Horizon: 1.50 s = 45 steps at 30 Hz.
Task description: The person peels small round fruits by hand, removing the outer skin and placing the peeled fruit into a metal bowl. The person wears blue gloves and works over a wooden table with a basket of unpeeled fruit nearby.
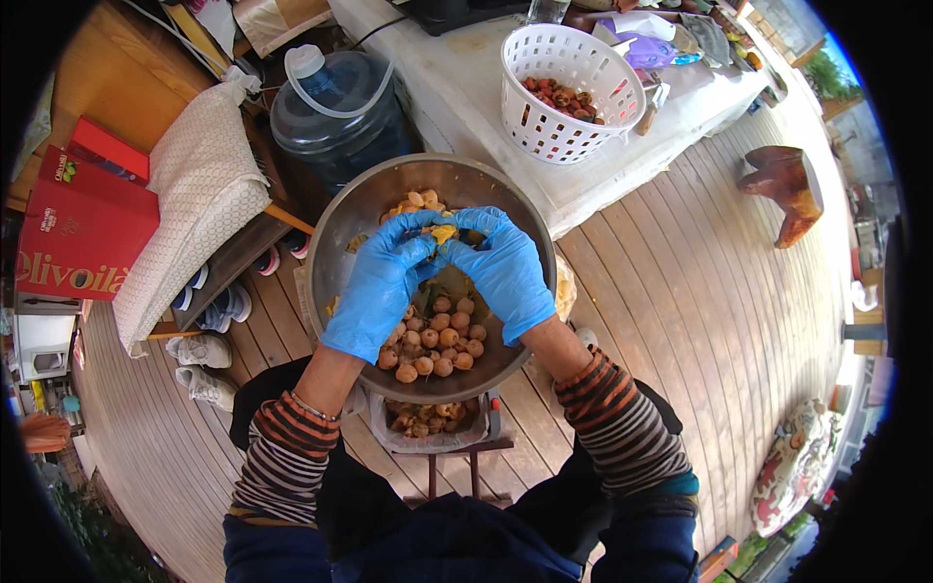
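My left hand and my right hand, both in blue disposable gloves, meet over a wide stainless steel bowl. Between their fingertips they pinch a torn piece of yellow fruit pulp, partly covered by the fingers. Round orange-tan fruits, which look like ginkgo fruits, lie heaped in the near half of the bowl. Paler pieces are piled at its far side, beyond my fingers. Below the near rim, a plastic-lined container holds pulp and skins.
On a white-covered table stands a perforated white basket with reddish-brown fruits. A large water jug is beside the bowl. Shoes and a red gift box are at left; a wooden stool is at right.
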### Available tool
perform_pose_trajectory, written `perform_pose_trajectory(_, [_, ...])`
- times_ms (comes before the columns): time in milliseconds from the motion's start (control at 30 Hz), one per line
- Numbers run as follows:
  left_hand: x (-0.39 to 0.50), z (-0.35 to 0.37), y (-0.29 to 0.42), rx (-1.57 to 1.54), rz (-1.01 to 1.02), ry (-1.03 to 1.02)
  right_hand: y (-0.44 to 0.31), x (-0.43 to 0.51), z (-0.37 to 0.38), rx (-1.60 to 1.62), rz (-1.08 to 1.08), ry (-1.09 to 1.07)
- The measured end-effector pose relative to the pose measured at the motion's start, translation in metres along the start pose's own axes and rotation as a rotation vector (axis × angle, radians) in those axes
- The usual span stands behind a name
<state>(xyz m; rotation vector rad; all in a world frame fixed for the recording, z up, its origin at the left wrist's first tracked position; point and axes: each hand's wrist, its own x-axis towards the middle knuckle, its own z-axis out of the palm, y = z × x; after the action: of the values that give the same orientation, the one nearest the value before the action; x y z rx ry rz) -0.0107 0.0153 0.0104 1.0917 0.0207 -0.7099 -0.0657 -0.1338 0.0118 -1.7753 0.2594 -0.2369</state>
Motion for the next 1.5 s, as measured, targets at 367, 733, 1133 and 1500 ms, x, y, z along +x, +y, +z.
perform_pose_trajectory(367, [0.002, 0.004, 0.002, 0.437, 0.143, 0.066, 0.001, 0.001, -0.003, -0.001, -0.007, -0.062])
perform_pose_trajectory(733, [0.004, -0.002, 0.022, 0.375, 0.188, 0.011, 0.020, 0.011, -0.013, 0.984, 0.473, -0.062])
perform_pose_trajectory(1133, [-0.004, -0.006, -0.057, 1.440, 0.338, -0.242, 0.003, 0.014, -0.029, 0.960, 0.463, 0.003])
perform_pose_trajectory(1500, [0.002, 0.003, -0.072, 1.422, 0.232, -0.250, 0.004, 0.011, -0.035, 0.707, 0.542, -0.067])
